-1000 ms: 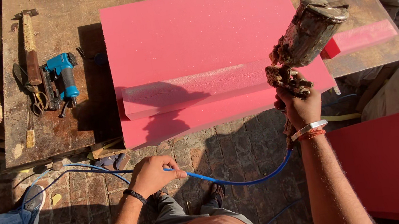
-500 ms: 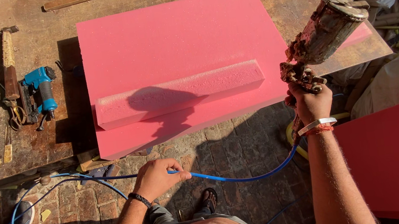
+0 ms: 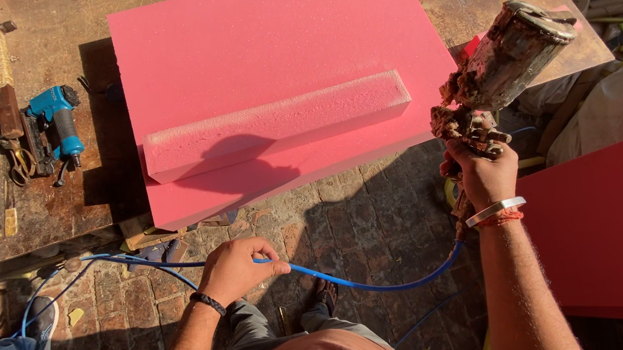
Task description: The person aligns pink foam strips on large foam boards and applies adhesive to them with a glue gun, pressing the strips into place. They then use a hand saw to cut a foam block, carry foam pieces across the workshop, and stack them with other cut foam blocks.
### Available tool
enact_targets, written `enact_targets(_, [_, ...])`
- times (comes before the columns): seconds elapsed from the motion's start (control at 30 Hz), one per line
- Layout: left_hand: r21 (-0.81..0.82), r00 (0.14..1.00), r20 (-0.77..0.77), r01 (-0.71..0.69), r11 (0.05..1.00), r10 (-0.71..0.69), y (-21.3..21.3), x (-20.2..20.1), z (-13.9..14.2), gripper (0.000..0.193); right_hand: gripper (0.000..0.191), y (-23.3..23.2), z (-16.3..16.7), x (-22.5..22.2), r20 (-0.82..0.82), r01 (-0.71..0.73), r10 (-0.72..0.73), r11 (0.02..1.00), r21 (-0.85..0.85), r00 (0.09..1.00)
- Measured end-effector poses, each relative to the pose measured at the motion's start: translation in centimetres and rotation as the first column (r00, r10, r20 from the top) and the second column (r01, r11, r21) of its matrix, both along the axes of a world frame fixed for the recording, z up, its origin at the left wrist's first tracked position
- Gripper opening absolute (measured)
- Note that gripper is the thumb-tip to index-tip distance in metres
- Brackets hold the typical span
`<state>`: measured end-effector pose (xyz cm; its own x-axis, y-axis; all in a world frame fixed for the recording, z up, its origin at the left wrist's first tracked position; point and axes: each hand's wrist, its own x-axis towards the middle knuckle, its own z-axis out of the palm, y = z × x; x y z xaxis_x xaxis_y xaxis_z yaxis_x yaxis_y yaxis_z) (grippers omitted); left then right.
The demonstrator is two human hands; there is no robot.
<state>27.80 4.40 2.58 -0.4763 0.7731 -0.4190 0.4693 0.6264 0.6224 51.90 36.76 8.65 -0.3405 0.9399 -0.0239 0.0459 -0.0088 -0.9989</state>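
Right hand [image 3: 484, 172] clamped on the spray gun [image 3: 502, 66], left hand [image 3: 236, 269] gripping the hose [image 3: 374, 283]: best keep that slack off the pink panel [image 3: 272, 60].

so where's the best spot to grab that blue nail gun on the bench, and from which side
Probably by the blue nail gun's handle, the long blue part running toward the bench's near edge. It lies flat on the wooden bench, with a hammer and what look like pliers close on its left, so come from above or from the right, the freer side. Both hands are busy: left hand on the blue hose, right hand on the spray gun.
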Motion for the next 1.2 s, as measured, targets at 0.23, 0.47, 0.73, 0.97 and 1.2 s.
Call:
enact_targets(0.23, [-0.033, 0.997, 0.038, -0.06, 0.998, 0.061, -4.8, -3.4, -0.9, 0.039, 0.015, -4.9, -0.7, -3.5, 0.023, -0.071, 0.072, 0.997, -0.033, 0.997])
enact_targets(0.47, [0.065, 0.999, 0.013, -0.042, 0.997, 0.042, -11.2, -9.4, -1.9, 0.04, 0.011, -11.4, -0.8, -9.6, 0.033, -0.137, 0.138, 0.99, -0.044, 0.99])
enact_targets(0.73, [0.026, 0.999, 0.018, -0.031, 0.999, 0.03, -18.6, -15.5, -2.9, 0.045, 0.015, -19.6, -0.9, -16.5, 0.011, -0.243, 0.244, 0.967, -0.074, 0.97])
enact_targets(0.97, [0.098, 0.993, 0.093, -0.077, 0.992, 0.068, -24.1, -19.0, -4.9, 0.05, 0.023, -25.5, -1.2, -21.8, 0.002, -0.342, 0.345, 0.929, -0.145, 0.938])
enact_targets(1.2, [0.056, 0.992, 0.088, -0.093, 0.994, 0.088, -25.9, -20.5, -5.5, 0.051, 0.054, -27.6, -0.3, -24.6, -0.055, -0.333, 0.329, 0.938, -0.094, 0.943])
